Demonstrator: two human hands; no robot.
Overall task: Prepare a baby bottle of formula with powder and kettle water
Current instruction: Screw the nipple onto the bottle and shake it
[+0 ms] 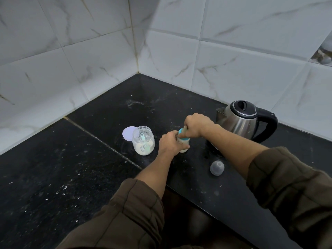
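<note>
A small baby bottle (183,147) with a teal collar stands upright on the black counter, pale liquid in its base. My left hand (168,143) wraps around its body. My right hand (195,125) grips the teal nipple ring on top, hiding most of it. To the left of the bottle stands an open clear jar (143,141) of cream powder with a small green scoop inside. Its lilac lid (128,133) lies flat just behind it. A steel electric kettle (245,120) with black lid and handle stands at the right.
A clear dome-shaped bottle cap (217,168) lies on the black stone counter (71,168) in front of the kettle, near the front edge. White marble-look tiled walls (89,51) meet in a corner behind. Powder specks dot the counter.
</note>
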